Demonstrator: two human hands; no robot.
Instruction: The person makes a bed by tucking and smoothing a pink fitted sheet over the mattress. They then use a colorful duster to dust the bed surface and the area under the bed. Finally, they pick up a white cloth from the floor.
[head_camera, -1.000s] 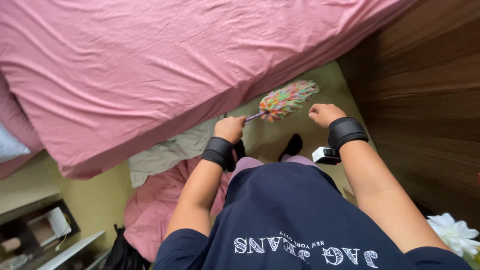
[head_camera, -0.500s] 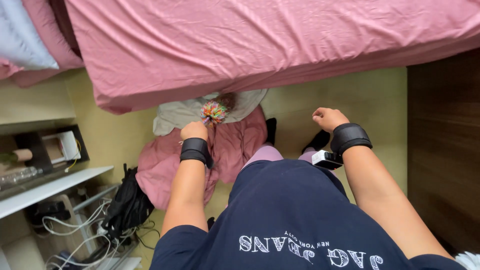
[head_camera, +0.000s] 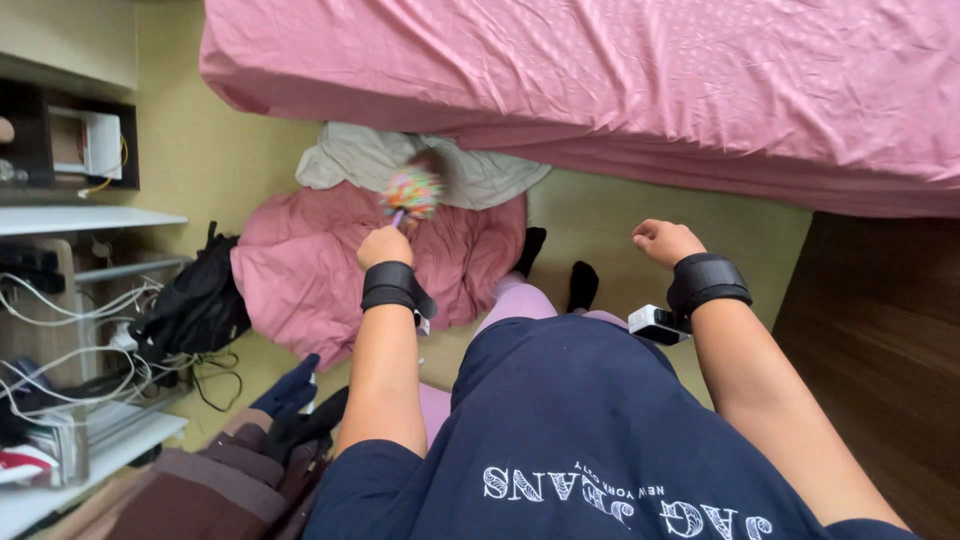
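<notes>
My left hand (head_camera: 384, 245) grips the thin handle of a small multicoloured duster (head_camera: 411, 190), whose fluffy head points away from me over a pink bundle of bedding (head_camera: 300, 265) on the floor. My right hand (head_camera: 664, 241) is closed in a loose fist with nothing in it, hovering over the yellowish floor (head_camera: 620, 215) near the bed. Both wrists wear black bands. A bed with a pink sheet (head_camera: 640, 80) fills the top of the view.
A pale crumpled cloth (head_camera: 360, 155) lies by the bed edge. A black bag (head_camera: 195, 310) and tangled white cables (head_camera: 70, 350) sit at a white shelf unit (head_camera: 80, 220) on the left. Dark clothes (head_camera: 290, 400) lie near my feet. Dark wood furniture (head_camera: 880, 340) stands at right.
My view has swung left along the bed. My left hand carried the duster from the bed's edge to above the pink bundle. The right fist stayed put.
</notes>
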